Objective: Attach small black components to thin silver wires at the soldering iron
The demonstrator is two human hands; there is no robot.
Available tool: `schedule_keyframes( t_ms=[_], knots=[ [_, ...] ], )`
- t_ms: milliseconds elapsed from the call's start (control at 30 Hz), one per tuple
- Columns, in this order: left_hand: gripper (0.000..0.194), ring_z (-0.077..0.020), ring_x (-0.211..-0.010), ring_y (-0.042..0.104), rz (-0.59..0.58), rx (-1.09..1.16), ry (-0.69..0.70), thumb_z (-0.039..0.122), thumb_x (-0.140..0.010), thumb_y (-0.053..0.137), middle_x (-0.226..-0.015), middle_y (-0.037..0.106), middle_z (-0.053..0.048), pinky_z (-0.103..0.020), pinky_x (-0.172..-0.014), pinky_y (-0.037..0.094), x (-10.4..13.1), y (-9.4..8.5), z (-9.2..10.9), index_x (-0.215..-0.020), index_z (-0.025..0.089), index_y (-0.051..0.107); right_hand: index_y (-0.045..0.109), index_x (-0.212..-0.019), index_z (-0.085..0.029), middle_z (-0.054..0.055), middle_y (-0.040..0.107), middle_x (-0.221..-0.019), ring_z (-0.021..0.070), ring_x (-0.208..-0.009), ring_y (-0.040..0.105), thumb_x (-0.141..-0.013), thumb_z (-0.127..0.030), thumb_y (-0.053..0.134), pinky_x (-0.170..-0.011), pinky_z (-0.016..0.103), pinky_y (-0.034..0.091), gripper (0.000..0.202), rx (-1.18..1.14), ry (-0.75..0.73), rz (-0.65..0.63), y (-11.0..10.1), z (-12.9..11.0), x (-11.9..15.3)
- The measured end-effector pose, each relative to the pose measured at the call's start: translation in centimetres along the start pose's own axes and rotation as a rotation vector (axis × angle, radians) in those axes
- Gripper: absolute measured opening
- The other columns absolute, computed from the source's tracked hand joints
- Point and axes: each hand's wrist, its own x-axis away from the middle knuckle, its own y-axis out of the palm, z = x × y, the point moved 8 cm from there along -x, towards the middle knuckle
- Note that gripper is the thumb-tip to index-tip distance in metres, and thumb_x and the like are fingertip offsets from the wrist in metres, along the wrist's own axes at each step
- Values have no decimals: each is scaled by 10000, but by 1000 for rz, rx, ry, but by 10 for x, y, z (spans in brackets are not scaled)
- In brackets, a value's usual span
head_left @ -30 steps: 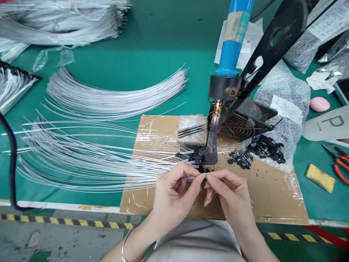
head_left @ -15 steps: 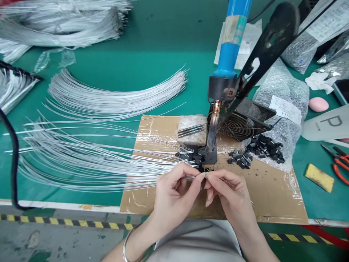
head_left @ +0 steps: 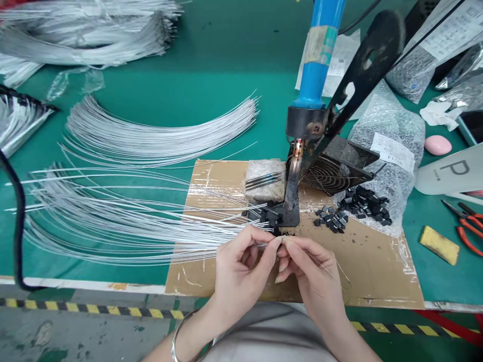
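Observation:
My left hand (head_left: pixel 243 271) is closed, with thumb and forefinger pinching the end of a white wire. Fingertip to fingertip with it, my right hand (head_left: pixel 313 269) pinches too. Fine thin wire strands (head_left: pixel 342 274) stick out to the right past its fingers. The exact spot where the fingertips meet is too small to make out. Just behind the hands lie black connectors (head_left: pixel 269 215) at the ends of many loose white wires (head_left: pixel 132 221), which stretch off to the left. Both hands are over a brown cardboard sheet (head_left: pixel 377 271).
A blue-handled hot tool (head_left: pixel 311 83) hangs nozzle-down from a black stand behind my hands. Beside it are a fan (head_left: pixel 328 173) and a pad with metal rods (head_left: pixel 266 193). Black pieces (head_left: pixel 364 206), a yellow sponge (head_left: pixel 439 245) and pliers (head_left: pixel 470 226) lie right. A wire bundle (head_left: pixel 162 138) lies back left.
The right hand has shifted slightly left and its lower fingers have curled in closer to the left hand. The strands beyond it spread a little wider. The left hand is nearly still.

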Motion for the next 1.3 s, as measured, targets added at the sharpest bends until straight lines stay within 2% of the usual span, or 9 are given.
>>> schedule_keyframes(
  t_ms=[67, 133, 200, 300, 400, 633, 833, 1033, 1300],
  knots=[
    [118, -84, -488, 425, 0, -2, -15, 221, -957, 724, -626, 652, 28, -214, -461, 336, -2, -1, 0, -841, 200, 723, 897, -1002, -300, 32, 810, -833, 138, -621, 728, -914, -411, 865, -585, 235, 659, 145, 243, -147, 70, -15, -17, 1],
    [82, -87, -500, 431, -9, 4, -30, 222, -951, 721, -670, 693, 13, -216, -469, 348, -4, 0, 0, -875, 200, 744, 873, -1058, -288, 44, 793, -951, 162, -750, 734, -928, -360, 853, -671, 265, 656, 150, 599, -384, 256, -35, -44, 4],
    [76, -90, -507, 434, -28, 4, -31, 223, -950, 714, -688, 712, 4, -219, -475, 356, -6, 1, 1, -896, 199, 761, 838, -1108, -238, 53, 750, -933, 165, -721, 690, -948, -370, 825, -667, 286, 611, 208, 972, -555, 391, -45, -63, 6],
    [113, -94, -513, 432, -46, -20, -10, 222, -955, 704, -658, 681, 8, -224, -478, 346, -8, 2, 5, -865, 194, 766, 794, -1083, -191, 48, 705, -868, 179, -697, 660, -1005, -390, 743, -704, 323, 574, 220, 1335, -701, 388, -43, -71, 0],
    [130, -91, -515, 418, -52, -40, 22, 202, -954, 691, -662, 666, 12, -226, -482, 339, -8, 1, 8, -842, 192, 756, 768, -1023, -187, 34, 707, -847, 180, -711, 685, -1049, -334, 662, -698, 309, 559, 184, 1449, -747, 335, -39, -72, -4],
    [118, -88, -526, 389, -60, -68, 71, 161, -952, 683, -676, 630, 32, -230, -487, 325, -8, 0, 12, -852, 196, 736, 753, -881, -208, -40, 698, -666, 118, -509, 632, -993, -359, 719, -575, 252, 533, 191, 1344, -622, 379, -46, -70, -4],
    [127, -93, -531, 369, -50, -89, 57, 176, -952, 689, -643, 587, 44, -237, -487, 312, -10, -1, 12, -833, 198, 730, 794, -875, -212, 5, 773, -730, 137, -588, 728, -901, -389, 806, -591, 211, 613, 179, 915, -460, 423, -60, -70, 0],
    [132, -105, -536, 425, -31, -103, -1, 234, -945, 698, -649, 633, 24, -247, -498, 345, -11, -1, 10, -827, 200, 746, 822, -940, -239, -19, 766, -724, 103, -588, 728, -899, -242, 837, -603, 154, 627, 44, 594, -449, 254, -38, -71, 4],
    [120, -107, -572, 500, -14, -25, -44, 248, -955, 727, -701, 679, 10, -238, -522, 368, -9, -2, 2, -849, 206, 765, 828, -940, -271, -46, 730, -674, 74, -545, 677, -935, -203, 804, -567, 129, 594, 72, 441, -362, 103, -14, -61, -3]
  ],
)
